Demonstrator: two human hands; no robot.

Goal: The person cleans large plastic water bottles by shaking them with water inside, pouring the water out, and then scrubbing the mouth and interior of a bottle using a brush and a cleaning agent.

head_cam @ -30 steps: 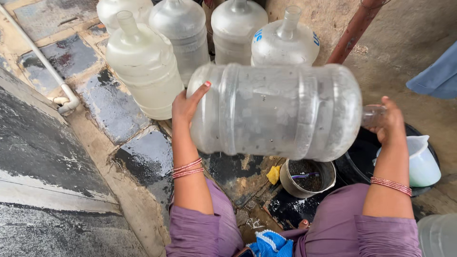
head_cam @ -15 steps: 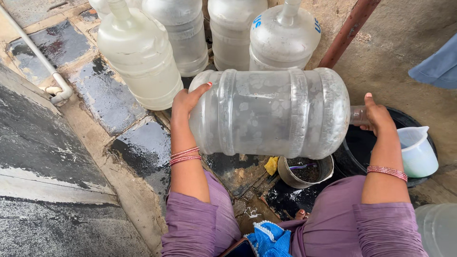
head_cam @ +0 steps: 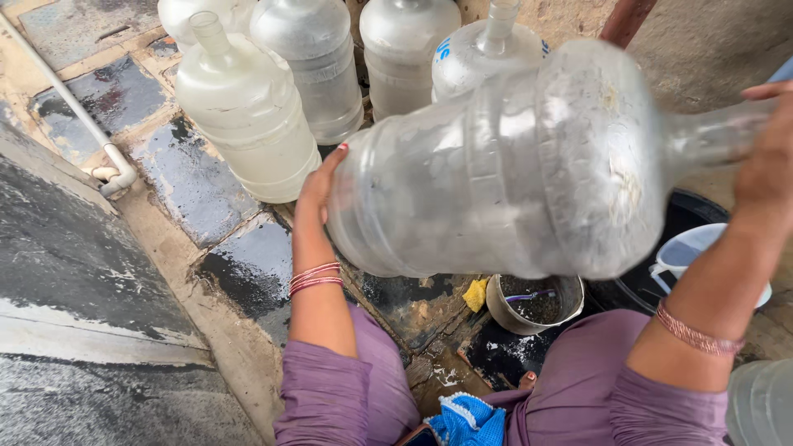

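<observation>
Single head view — looks steeply down, close over jug (head_cam: 504,165), wet floor (head_cam: 165,173) beyond.

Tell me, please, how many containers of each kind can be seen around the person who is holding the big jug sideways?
Large clear plastic water jugs: 6 (one held sideways between the left hand and the right hand, four standing behind it, and one cut off at the lower right edge)
Small metal pot: 1
White jug with a handle: 1
Total: 8
</observation>
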